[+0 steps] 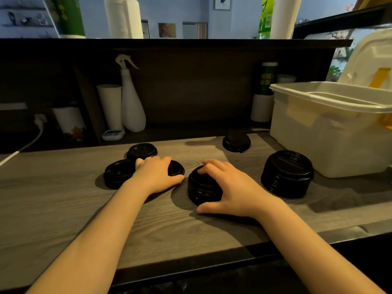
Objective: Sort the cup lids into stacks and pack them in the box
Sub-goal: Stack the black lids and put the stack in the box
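Black cup lids lie on the grey wooden counter [63,198]. My right hand [231,187] grips a short stack of lids [201,187] at the centre, fingers over its top and thumb low at its near side. My left hand [157,172] covers a single lid [176,167], with thumb and fingers curled round its rim. Another loose lid [116,174] lies to its left and one lid [141,150] behind. A further lid [236,142] sits far back. A taller stack [287,174] stands right, beside the translucent plastic box [331,132], whose lid is open.
A white spray bottle [132,102], a paper cup [110,106] and a small timer [112,134] stand on the dark back ledge. A green tube [267,78] stands by the box. A white cable [25,145] runs at the far left.
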Action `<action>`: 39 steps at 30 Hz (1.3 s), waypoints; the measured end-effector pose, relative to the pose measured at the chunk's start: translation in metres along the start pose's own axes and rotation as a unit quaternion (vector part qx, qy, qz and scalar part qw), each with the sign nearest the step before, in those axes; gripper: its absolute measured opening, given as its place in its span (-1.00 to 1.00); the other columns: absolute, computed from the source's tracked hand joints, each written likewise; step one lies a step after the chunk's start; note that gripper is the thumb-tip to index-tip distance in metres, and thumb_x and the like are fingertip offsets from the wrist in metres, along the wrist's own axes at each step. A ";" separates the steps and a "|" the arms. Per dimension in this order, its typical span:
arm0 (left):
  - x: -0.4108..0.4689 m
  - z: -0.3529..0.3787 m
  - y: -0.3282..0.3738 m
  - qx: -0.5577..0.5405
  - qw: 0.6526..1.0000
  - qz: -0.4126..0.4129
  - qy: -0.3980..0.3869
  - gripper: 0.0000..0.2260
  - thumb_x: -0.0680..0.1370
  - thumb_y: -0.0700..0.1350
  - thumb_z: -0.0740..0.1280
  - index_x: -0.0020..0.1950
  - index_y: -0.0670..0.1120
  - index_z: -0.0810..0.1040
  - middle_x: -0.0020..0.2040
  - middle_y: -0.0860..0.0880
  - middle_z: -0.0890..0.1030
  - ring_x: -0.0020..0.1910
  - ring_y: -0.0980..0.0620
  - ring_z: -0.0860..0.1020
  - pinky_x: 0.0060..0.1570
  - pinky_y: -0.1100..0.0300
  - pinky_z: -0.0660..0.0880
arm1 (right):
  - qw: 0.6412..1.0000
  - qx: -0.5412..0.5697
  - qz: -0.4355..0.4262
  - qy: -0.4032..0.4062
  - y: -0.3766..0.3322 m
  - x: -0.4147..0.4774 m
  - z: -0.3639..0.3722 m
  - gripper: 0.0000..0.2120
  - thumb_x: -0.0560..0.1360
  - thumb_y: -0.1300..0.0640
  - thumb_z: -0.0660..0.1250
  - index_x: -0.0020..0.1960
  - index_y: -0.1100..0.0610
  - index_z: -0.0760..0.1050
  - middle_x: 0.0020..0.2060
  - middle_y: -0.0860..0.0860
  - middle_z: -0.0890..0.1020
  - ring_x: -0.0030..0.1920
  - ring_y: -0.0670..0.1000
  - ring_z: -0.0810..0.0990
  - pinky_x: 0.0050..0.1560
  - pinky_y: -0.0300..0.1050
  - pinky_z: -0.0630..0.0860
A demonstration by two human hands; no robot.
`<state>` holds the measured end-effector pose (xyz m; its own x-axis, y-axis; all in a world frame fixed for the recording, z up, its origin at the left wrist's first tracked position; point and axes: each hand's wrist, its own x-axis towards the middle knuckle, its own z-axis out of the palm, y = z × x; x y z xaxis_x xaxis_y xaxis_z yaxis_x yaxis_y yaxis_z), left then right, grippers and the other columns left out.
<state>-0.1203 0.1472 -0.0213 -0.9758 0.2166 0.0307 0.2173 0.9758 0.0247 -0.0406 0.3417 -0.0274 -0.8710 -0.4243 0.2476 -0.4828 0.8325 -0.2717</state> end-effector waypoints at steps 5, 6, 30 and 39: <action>-0.002 -0.002 0.000 -0.056 0.997 -0.022 0.050 -0.38 0.43 0.29 0.28 0.38 -0.01 0.35 0.30 -0.10 0.45 0.31 -0.13 0.37 0.29 -0.02 0.25 | 1.000 -0.009 0.002 0.021 0.002 0.000 0.006 -0.27 0.33 -0.28 0.40 0.40 -0.09 0.24 0.44 -0.12 0.20 0.41 -0.07 0.20 0.34 -0.12 0.32; -0.003 -0.004 -0.003 -0.088 0.993 -0.031 0.075 -0.38 0.42 0.28 0.29 0.38 -0.02 0.35 0.30 -0.11 0.45 0.31 -0.14 0.37 0.29 -0.02 0.26 | 1.000 0.002 0.003 0.020 0.003 -0.001 0.006 -0.24 0.31 -0.28 0.41 0.40 -0.09 0.23 0.44 -0.13 0.20 0.41 -0.09 0.20 0.34 -0.14 0.30; -0.029 -0.008 0.052 -0.428 0.894 0.129 -0.040 -0.09 0.32 0.17 0.46 0.52 0.09 0.01 0.39 0.07 0.35 0.38 0.03 0.31 0.23 0.20 0.27 | 0.932 0.273 0.160 0.178 0.023 -0.004 -0.007 -0.81 0.48 0.06 0.36 0.09 -0.06 0.60 -0.02 -0.14 0.63 0.01 -0.12 0.59 0.09 -0.02 0.56; -0.023 -0.005 0.031 -0.508 0.853 0.076 -0.095 -0.83 0.59 -0.11 0.20 0.11 0.13 0.48 0.09 0.04 0.57 0.10 0.09 0.53 0.14 0.14 0.48 | 0.926 0.294 0.166 0.169 0.025 -0.003 -0.008 -0.86 0.47 0.08 0.38 0.02 -0.03 0.62 -0.11 -0.16 0.64 -0.03 -0.18 0.59 -0.01 -0.21 0.56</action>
<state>-0.0908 0.1719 -0.0166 -0.8997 0.4337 -0.0494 0.1564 0.4261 0.8910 -0.0489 0.3666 -0.0276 -0.9501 0.0377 0.3098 -0.2466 0.5175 -0.8193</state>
